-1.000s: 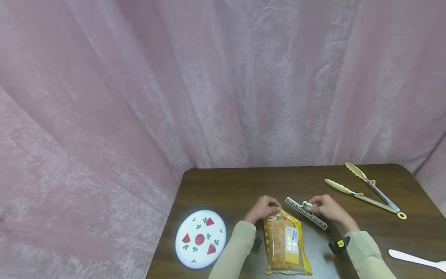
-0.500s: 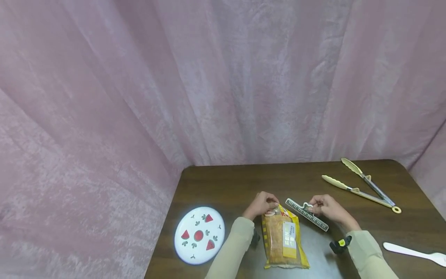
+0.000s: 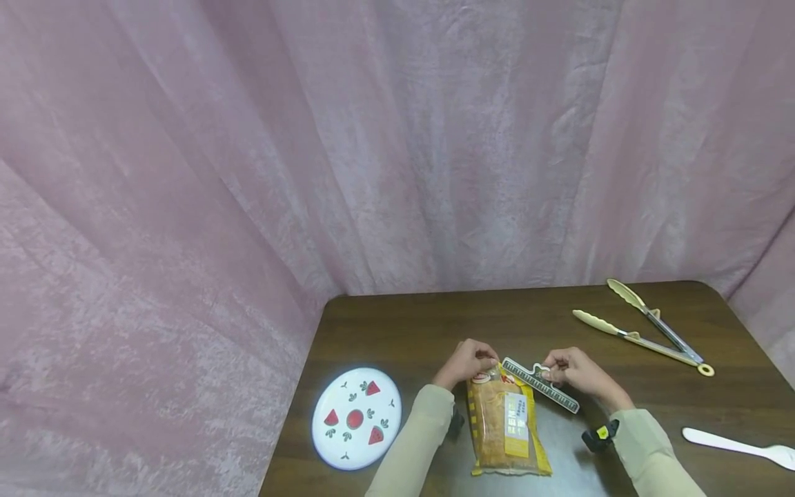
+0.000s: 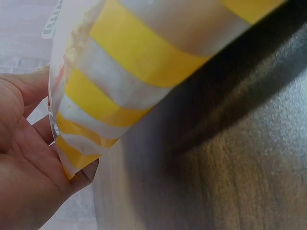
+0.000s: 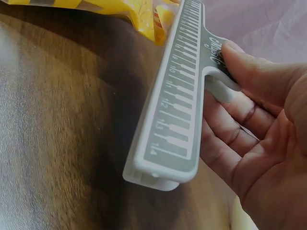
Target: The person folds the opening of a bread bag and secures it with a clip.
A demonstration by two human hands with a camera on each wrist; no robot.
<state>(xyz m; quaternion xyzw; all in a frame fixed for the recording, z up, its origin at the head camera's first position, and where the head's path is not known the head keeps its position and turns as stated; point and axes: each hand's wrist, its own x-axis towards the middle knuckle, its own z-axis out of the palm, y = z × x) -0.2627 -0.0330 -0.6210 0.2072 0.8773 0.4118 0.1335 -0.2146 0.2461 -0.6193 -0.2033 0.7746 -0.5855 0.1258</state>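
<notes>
A yellow and clear bag of bread [image 3: 493, 428] lies on the table in the head view, a white label on its front. My left hand [image 3: 467, 362] pinches the bag's far end; the left wrist view shows the yellow-striped side of the bag [image 4: 139, 81] running into the fingers. My right hand [image 3: 577, 373] grips the handle of a long clip [image 3: 540, 385] between thumb and fingers. Piano keys and numbers are printed on the clip [image 5: 177, 96] in the right wrist view. Its left end lies over the bag's upper right corner; whether it touches the bag, I cannot tell.
Left of the bag is a round white plate-like object [image 3: 356, 442] with strawberry and watermelon prints. Cream-tipped tongs [image 3: 658, 338] lie spread at the back right. A white spoon-like utensil [image 3: 733, 442] rests at the right. A pink curtain [image 3: 435, 138] hangs behind the table [image 3: 397, 324].
My right hand has moved slightly left with the clip, bringing its end over the bag's corner. The left hand keeps its pinch. The whole head view has shifted a little.
</notes>
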